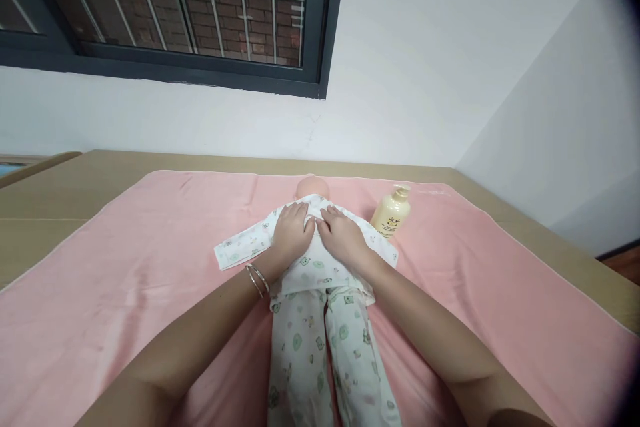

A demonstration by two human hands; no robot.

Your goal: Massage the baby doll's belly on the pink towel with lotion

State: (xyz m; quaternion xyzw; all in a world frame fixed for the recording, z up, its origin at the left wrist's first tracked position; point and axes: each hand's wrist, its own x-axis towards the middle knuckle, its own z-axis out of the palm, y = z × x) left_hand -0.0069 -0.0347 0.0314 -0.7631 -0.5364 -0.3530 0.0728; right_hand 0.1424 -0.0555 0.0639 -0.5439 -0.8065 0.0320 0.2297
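Observation:
A baby doll lies stretched out on a pink cloth, its bare round head [313, 187] at the far end. It wears a white printed top [313, 267] and matching trousers [305, 340]. My left hand [293, 232] rests flat on the upper part of the top, left of the middle. On the other side, my right hand [340, 232] lies flat too, the two thumbs almost meeting. Both hands have their fingers stretched out and hold nothing. Whether the doll faces up or down I cannot tell. One sleeve [245, 245] spreads to the left.
A pale yellow pump bottle [393, 211] lies tilted on the pink cloth [150, 267], right of the doll. The cloth covers a wooden surface [55, 227] against a white wall [400, 80]. A dark-framed, barred window [320, 33] is above at left.

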